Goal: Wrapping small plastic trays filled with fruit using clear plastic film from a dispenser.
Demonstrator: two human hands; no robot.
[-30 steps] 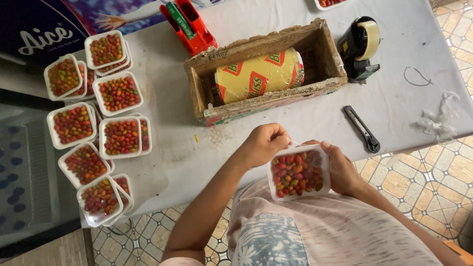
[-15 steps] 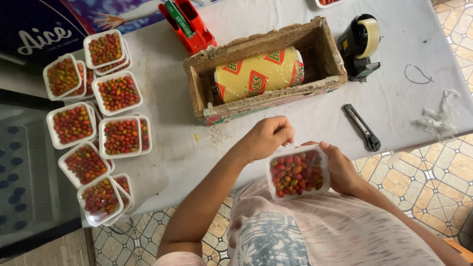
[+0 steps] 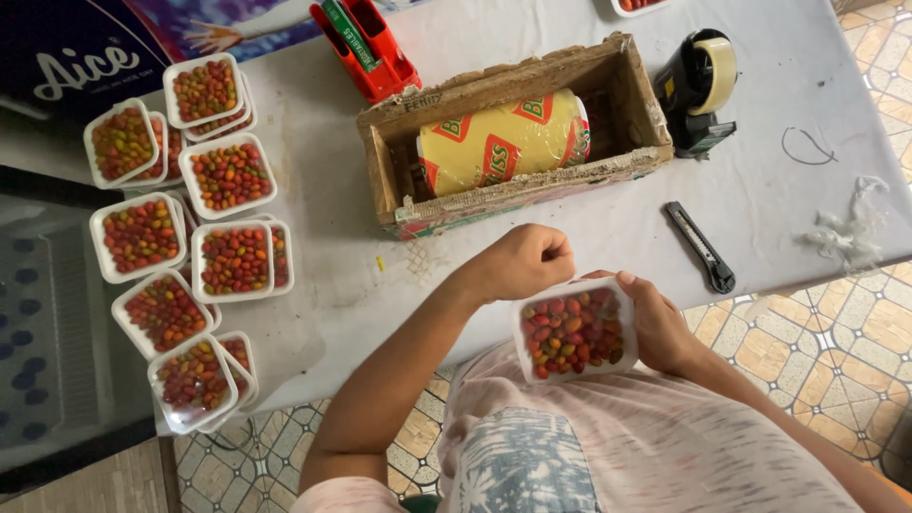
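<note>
Right hand (image 3: 655, 328) grasps the right side of a white tray of small red and green fruit (image 3: 574, 332), held at the near edge of the tabletop (image 3: 760, 180). Left hand (image 3: 521, 263): fingers (image 3: 556, 258) curled shut, pinched at the tray's far rim; whether they hold anything, cannot tell.

One cam only, head-mounted, looking nearly straight down over the wearer's chest; no 2nd view, so nothing shared. Wearer's shirt fills the bottom edge, forearms run up from there into mid-frame. Nearest to lens: left hand (image 3: 518, 266) and right hand (image 3: 655, 328), w/ a white tray of small fruit (image 3: 573, 331) between them, just below centre. Table (image 3: 760, 180) spans the upper 2/3, its near edge running at a slight slant. Far side of the table sits at top of frame: wooden box (image 3: 518, 138) top centre, tape dispenser (image 3: 700, 85) top right. Stacked filled trays (image 3: 180, 237) at left. Tiled floor shows lower right and bottom left, well below table level.
</note>
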